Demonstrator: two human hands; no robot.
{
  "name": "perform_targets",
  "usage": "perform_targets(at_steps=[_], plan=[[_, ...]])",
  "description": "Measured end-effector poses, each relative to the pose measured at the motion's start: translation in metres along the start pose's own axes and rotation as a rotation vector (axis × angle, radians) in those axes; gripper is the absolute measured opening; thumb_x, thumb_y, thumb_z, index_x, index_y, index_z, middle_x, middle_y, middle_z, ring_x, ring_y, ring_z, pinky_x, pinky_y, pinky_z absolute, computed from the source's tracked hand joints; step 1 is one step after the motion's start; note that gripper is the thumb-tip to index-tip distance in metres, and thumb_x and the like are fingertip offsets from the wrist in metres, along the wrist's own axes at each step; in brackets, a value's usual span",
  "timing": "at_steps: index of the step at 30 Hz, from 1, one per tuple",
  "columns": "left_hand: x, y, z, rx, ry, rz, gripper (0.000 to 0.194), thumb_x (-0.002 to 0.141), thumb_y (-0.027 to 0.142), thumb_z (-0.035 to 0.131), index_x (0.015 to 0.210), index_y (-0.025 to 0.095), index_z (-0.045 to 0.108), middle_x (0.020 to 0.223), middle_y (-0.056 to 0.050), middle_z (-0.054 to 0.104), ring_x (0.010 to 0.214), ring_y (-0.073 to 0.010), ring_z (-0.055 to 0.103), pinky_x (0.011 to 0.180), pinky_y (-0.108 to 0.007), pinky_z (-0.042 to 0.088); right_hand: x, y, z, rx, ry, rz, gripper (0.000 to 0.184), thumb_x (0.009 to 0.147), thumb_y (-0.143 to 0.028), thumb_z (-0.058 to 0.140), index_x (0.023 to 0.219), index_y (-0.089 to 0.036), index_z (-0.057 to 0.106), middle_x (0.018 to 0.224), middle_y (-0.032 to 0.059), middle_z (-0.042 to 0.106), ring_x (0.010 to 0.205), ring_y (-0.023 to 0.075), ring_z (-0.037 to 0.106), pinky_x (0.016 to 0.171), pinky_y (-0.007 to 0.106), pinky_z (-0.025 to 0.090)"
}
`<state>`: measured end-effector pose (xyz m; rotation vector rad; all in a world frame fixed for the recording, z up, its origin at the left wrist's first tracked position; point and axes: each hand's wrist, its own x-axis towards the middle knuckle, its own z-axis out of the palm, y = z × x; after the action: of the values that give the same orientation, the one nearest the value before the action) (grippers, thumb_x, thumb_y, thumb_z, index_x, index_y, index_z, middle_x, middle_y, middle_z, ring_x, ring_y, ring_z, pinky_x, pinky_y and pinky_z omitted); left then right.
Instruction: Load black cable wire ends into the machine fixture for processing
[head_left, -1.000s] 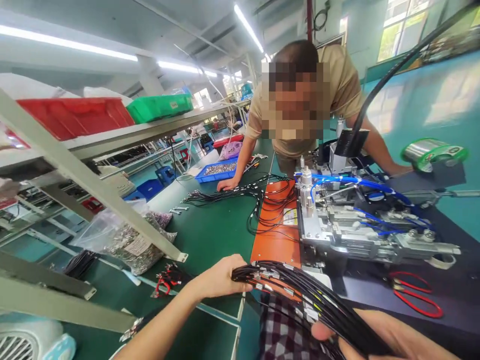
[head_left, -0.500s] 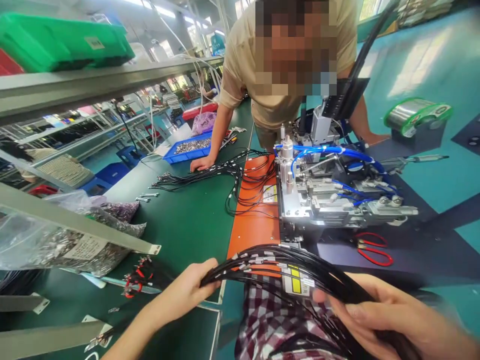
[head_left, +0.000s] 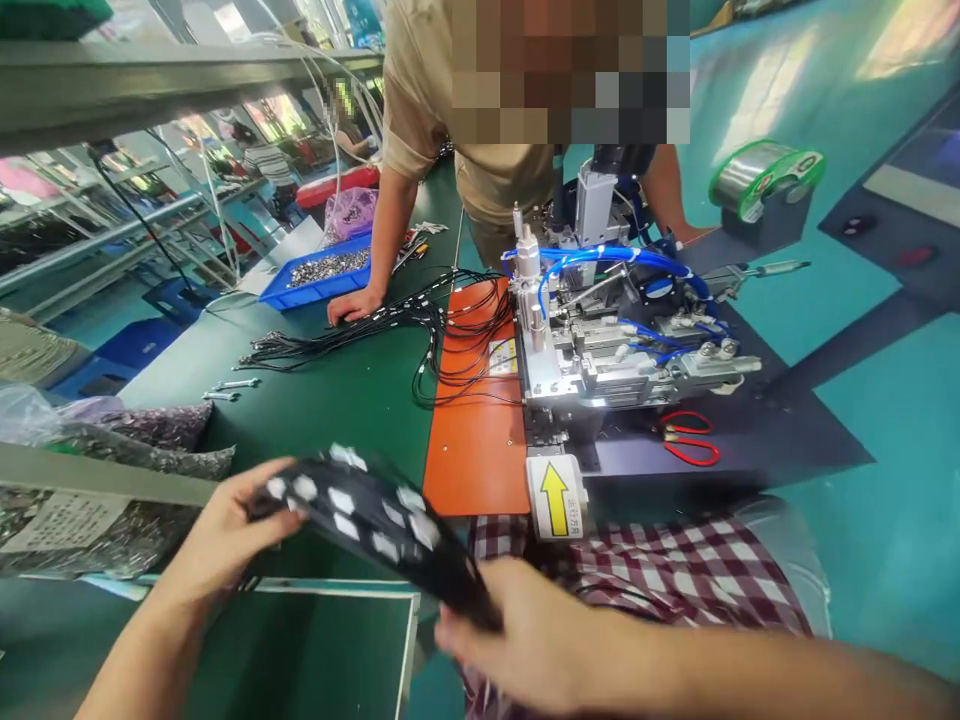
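Note:
A bundle of black cables (head_left: 375, 515) with white labels arches between my two hands, blurred by motion. My left hand (head_left: 259, 510) is closed round its left end, thumb on top, above the green table. My right hand (head_left: 517, 625) grips the other end, lower and nearer to me, over the table's front edge. Where the cables run beyond my right hand is mostly hidden. A second spread of black cables (head_left: 337, 340) lies on the table ahead, one end reaching the machine (head_left: 600, 340) with blue air hoses.
A co-worker's hand (head_left: 356, 305) rests by the far cables, near a blue tray (head_left: 315, 275) of small metal parts. Red-handled scissors (head_left: 690, 440) and a solder wire spool (head_left: 765, 180) sit right, two wrenches (head_left: 232, 388) left. A metal shelf bar (head_left: 172, 485) crosses beside my left hand.
Both hands have moved left with the cable bundle, my right hand the farthest, so they are closer together. The view has shifted to the right. The co-worker's hand stays on the table.

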<state>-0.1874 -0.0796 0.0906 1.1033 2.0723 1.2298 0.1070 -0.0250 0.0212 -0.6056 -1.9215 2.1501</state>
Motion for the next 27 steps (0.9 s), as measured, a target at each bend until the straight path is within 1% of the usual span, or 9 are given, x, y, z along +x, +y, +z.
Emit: perform_targets(at_steps=[4,8,11,14,16,19,22,25,27], plan=[[0.029,0.013,0.012,0.012,0.131,0.063,0.038,0.059,0.036,0.083,0.084,0.016,0.061,0.062,0.005,0.055,0.052,-0.0114,0.046,0.048,-0.022,0.036,0.061,-0.086,-0.045,0.355,-0.093,0.085,0.029,0.092,-0.023,0.052,0.065,-0.013,0.052,0.049,-0.0093,0.032,0.037,0.003,0.029,0.038,0.016,0.027],[0.007,0.023,0.055,-0.11,0.17,0.22,0.083,0.056,0.052,0.082,0.124,0.023,0.044,0.118,-0.006,0.056,0.105,-0.0241,0.054,0.08,-0.033,0.047,0.151,-0.147,-0.07,0.797,-0.118,0.238,0.038,0.099,-0.011,0.036,0.062,-0.014,0.043,0.048,-0.0117,0.024,0.031,0.0,0.023,0.034,0.011,0.025],[-0.032,0.014,0.103,-0.256,-0.092,0.181,0.085,0.055,0.082,0.061,0.109,0.017,0.059,0.101,-0.012,0.064,0.096,-0.03,0.061,0.08,-0.041,0.05,0.193,-0.141,-0.072,0.876,-0.028,0.203,0.038,0.099,-0.011,0.037,0.062,-0.015,0.04,0.048,-0.0119,0.024,0.032,0.0001,0.025,0.035,0.01,0.028],[-0.052,0.008,0.132,-0.801,-0.468,-0.284,0.043,0.068,0.047,0.077,0.095,0.017,0.062,0.062,0.001,0.058,0.058,-0.0154,0.061,0.058,-0.028,0.049,0.212,-0.111,-0.071,0.898,0.079,0.206,0.033,0.1,-0.025,0.044,0.068,-0.015,0.047,0.05,-0.0114,0.033,0.033,0.0021,0.029,0.035,0.013,0.031],[-0.049,0.01,0.134,-0.963,-0.492,-0.445,0.018,0.082,0.03,0.068,0.081,0.015,0.06,0.046,0.009,0.039,0.036,-0.0051,0.042,0.043,-0.018,0.038,0.217,-0.096,-0.072,0.891,0.139,0.22,0.034,0.102,-0.031,0.037,0.073,-0.016,0.048,0.05,-0.0108,0.036,0.033,0.0034,0.032,0.035,0.015,0.034],[-0.036,0.025,0.119,-1.027,-0.468,-0.478,0.029,0.096,0.026,0.045,0.072,0.013,0.054,0.043,0.012,0.027,0.029,-0.0013,0.023,0.035,-0.014,0.028,0.211,-0.088,-0.075,0.82,0.163,0.236,0.041,0.101,-0.043,0.029,0.076,-0.017,0.047,0.049,-0.0074,0.043,0.037,0.0074,0.045,0.04,0.018,0.044],[-0.025,0.047,0.099,-1.092,-0.411,-0.441,0.039,0.101,0.022,0.026,0.075,0.013,0.053,0.044,0.012,0.024,0.028,-0.0014,0.023,0.034,-0.012,0.029,0.177,-0.084,-0.075,0.35,0.163,0.126,0.046,0.098,-0.052,0.03,0.09,-0.012,0.053,0.064,0.0059,0.061,0.06,0.0179,0.064,0.06,0.031,0.056],[-0.018,0.068,0.087,-1.145,-0.315,-0.353,0.04,0.102,0.023,0.021,0.077,0.013,0.051,0.045,0.012,0.024,0.028,-0.0003,0.026,0.034,-0.009,0.03,0.121,-0.064,-0.067,-0.057,0.239,-0.154,0.035,0.089,-0.033,0.058,0.118,-0.014,0.052,0.113,0.0156,0.063,0.106,0.027,0.061,0.096,0.047,0.046],[-0.013,0.079,0.085,-1.158,-0.221,-0.29,0.037,0.102,0.022,0.024,0.077,0.013,0.05,0.046,0.012,0.026,0.029,0.0007,0.029,0.034,-0.006,0.031,0.087,-0.046,-0.059,-0.486,0.292,-0.582,0.071,0.077,-0.028,0.072,0.138,-0.018,0.038,0.144,0.017,0.041,0.131,0.0316,0.04,0.109,0.052,0.031]])
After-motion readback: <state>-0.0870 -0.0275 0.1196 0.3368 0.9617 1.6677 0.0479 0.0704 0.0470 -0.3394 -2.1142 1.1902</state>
